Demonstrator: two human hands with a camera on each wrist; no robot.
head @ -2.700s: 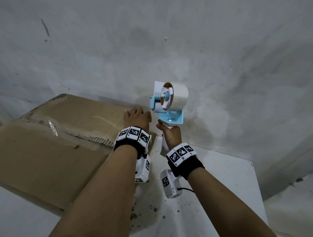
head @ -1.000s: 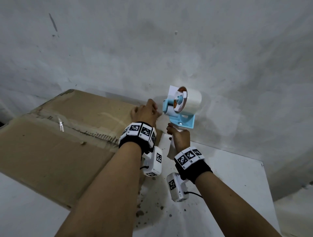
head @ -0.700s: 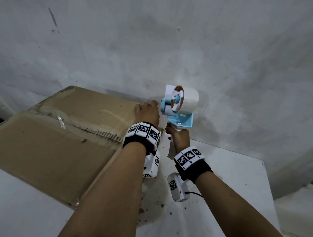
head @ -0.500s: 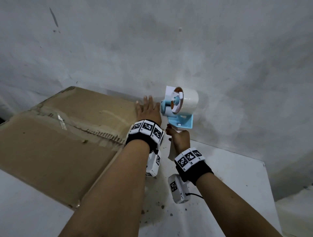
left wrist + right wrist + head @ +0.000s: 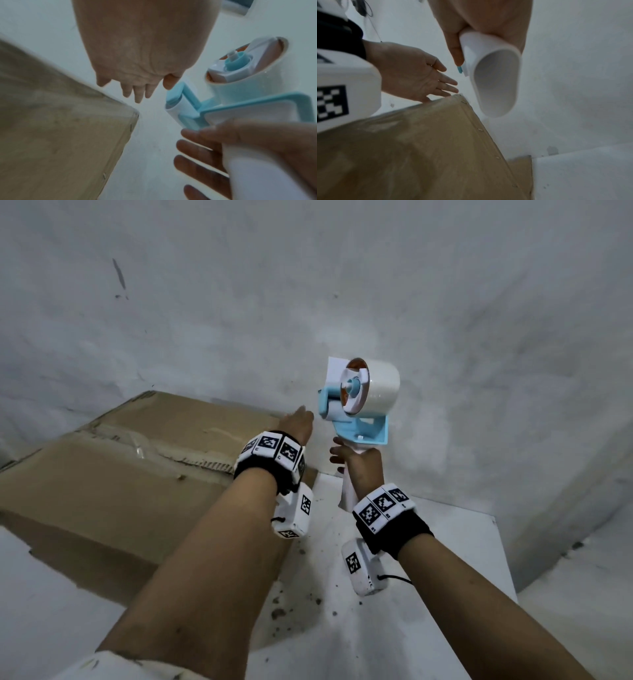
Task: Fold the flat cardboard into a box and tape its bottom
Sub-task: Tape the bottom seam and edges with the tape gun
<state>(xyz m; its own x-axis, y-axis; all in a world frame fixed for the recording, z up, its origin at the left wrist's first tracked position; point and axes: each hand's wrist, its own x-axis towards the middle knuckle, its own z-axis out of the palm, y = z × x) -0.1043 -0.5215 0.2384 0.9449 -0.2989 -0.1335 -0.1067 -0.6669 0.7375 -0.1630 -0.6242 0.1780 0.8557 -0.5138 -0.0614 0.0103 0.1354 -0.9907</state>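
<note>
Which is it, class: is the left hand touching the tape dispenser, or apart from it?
Apart. The right wrist view shows wall between the left hand's straight fingertips and the tape dispenser, which the right hand grips.

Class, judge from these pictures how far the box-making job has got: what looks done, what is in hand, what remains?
Done: the cardboard box stands folded on the table, flaps closed, with old torn tape on the seam. In hand: the right hand grips the tape dispenser beside the box's far corner; the left hand is open above that corner. Left: no fresh strip shows on the seam, so the taping itself remains.
</note>
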